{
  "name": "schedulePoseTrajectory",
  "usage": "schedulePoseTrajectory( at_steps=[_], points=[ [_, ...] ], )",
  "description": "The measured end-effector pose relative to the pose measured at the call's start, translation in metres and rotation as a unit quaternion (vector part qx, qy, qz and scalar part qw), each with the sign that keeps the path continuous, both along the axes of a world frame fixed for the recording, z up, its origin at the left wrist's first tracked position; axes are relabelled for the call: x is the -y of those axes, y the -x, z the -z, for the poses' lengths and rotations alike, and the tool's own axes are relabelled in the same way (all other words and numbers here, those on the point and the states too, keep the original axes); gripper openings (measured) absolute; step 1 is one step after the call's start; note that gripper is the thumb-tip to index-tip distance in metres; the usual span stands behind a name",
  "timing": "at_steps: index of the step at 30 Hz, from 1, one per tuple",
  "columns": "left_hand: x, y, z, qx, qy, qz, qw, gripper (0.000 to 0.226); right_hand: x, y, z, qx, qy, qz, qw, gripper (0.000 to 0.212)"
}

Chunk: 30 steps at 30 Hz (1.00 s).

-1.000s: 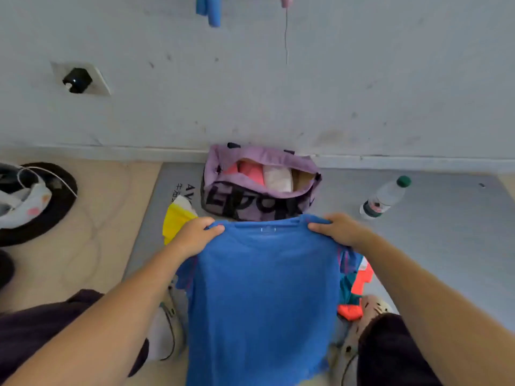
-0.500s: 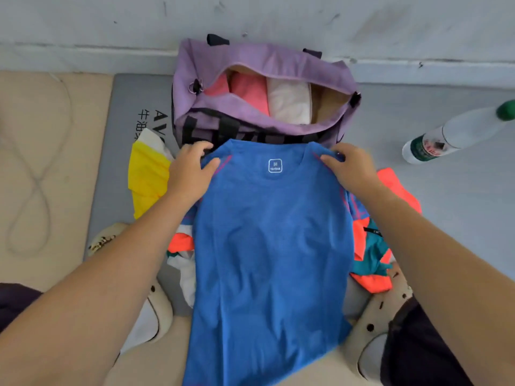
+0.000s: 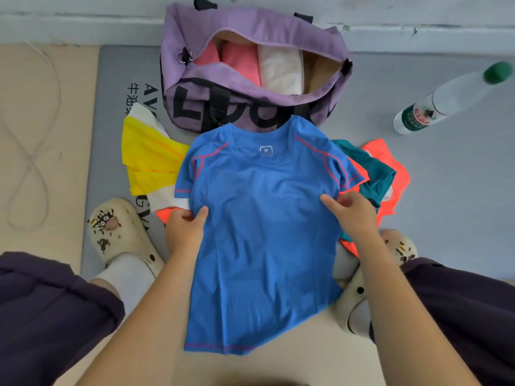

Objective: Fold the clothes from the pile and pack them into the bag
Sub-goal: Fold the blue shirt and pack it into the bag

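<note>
A blue T-shirt (image 3: 262, 235) with pink seams lies spread flat, collar toward the open purple duffel bag (image 3: 250, 29). Its top edge touches the bag's front. Folded pink and cream clothes sit inside the bag. My left hand (image 3: 184, 231) pinches the shirt's left side edge just below the sleeve, thumb on top. On the opposite side, my right hand (image 3: 352, 215) pinches the fabric below the right sleeve. Beneath the shirt lies the pile: a yellow and white garment (image 3: 149, 160) at the left, an orange and teal garment (image 3: 376, 171) at the right.
A grey mat (image 3: 451, 190) covers the floor under the bag and pile. A plastic bottle (image 3: 446, 100) with a green cap lies on it at the right. My feet in cream clogs (image 3: 117, 229) flank the shirt. The wall's skirting runs just behind the bag.
The shirt went from hanging by its shoulders to lying flat on the pile. Both hands let go of the shoulders and moved down to the sides below the sleeves.
</note>
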<state>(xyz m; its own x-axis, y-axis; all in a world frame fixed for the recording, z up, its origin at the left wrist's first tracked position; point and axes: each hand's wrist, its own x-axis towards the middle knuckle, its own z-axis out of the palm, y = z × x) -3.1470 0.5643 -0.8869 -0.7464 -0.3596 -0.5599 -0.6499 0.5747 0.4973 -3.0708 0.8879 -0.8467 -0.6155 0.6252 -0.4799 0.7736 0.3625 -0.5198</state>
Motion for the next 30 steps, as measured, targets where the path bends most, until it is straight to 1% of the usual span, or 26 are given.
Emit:
schedulePoseTrajectory(
  at_steps=[2,4,6,8,10,11,12,13,14,16,18,19,21,22,24,26,28,29,30],
  points=[
    [0.003,-0.001,-0.001,0.031,-0.023,0.000,0.999,0.038,0.002,-0.004,0.001,0.034,0.012,-0.011,0.999,0.032],
    [0.005,0.002,-0.005,0.072,-0.091,-0.017,0.993,0.026,0.000,-0.005,0.002,0.051,0.031,-0.007,0.998,0.026],
    [0.006,0.003,-0.013,0.097,-0.198,-0.071,0.973,0.015,-0.003,-0.006,-0.002,0.025,0.072,0.007,0.997,0.027],
    [0.008,0.004,-0.025,0.097,-0.285,-0.114,0.947,0.013,-0.004,-0.009,-0.010,-0.037,0.129,0.056,0.989,0.023],
    [0.013,0.004,-0.033,0.089,-0.353,-0.138,0.921,0.018,-0.004,-0.012,-0.018,-0.100,0.222,0.121,0.962,0.026],
    [0.015,0.004,-0.037,0.089,-0.381,-0.144,0.909,0.019,-0.003,-0.013,-0.020,-0.120,0.285,0.161,0.937,0.028],
    [0.017,0.004,-0.040,0.092,-0.399,-0.141,0.901,0.021,-0.003,-0.015,-0.020,-0.130,0.355,0.200,0.904,0.026],
    [0.019,0.003,-0.042,0.097,-0.404,-0.134,0.900,0.021,-0.003,-0.017,-0.020,-0.113,0.408,0.216,0.880,0.017],
    [0.020,0.002,-0.043,0.103,-0.399,-0.123,0.903,0.022,-0.003,-0.020,-0.020,-0.087,0.447,0.214,0.864,0.005],
    [0.024,0.000,-0.045,0.117,-0.378,-0.100,0.913,0.025,-0.003,-0.028,-0.019,-0.020,0.450,0.186,0.873,0.011],
    [0.029,-0.004,-0.045,0.132,-0.360,-0.084,0.920,0.031,-0.004,-0.036,-0.019,0.021,0.423,0.187,0.886,0.012],
    [0.031,-0.006,-0.045,0.141,-0.350,-0.079,0.923,0.030,-0.005,-0.040,-0.020,0.032,0.408,0.198,0.891,0.016],
    [0.035,-0.010,-0.045,0.151,-0.336,-0.073,0.927,0.021,-0.007,-0.045,-0.023,0.042,0.398,0.217,0.891,0.020],
    [0.037,-0.011,-0.045,0.149,-0.331,-0.074,0.929,0.017,-0.006,-0.046,-0.025,0.039,0.400,0.223,0.888,0.020],
    [0.039,-0.011,-0.047,0.132,-0.328,-0.078,0.932,0.016,-0.006,-0.047,-0.028,0.016,0.414,0.233,0.880,0.019],
    [0.040,-0.009,-0.053,0.094,-0.333,-0.088,0.934,0.023,-0.007,-0.043,-0.033,-0.038,0.423,0.243,0.872,0.015],
    [0.042,-0.001,-0.060,0.039,-0.343,-0.105,0.933,0.030,-0.013,-0.036,-0.040,-0.105,0.405,0.227,0.879,0.006],
    [0.042,0.004,-0.065,0.014,-0.350,-0.113,0.930,0.027,-0.016,-0.032,-0.044,-0.138,0.398,0.217,0.881,0.004],
    [0.041,0.010,-0.069,-0.007,-0.355,-0.116,0.928,0.019,-0.019,-0.029,-0.048,-0.165,0.396,0.211,0.878,0.007]
  ],
)
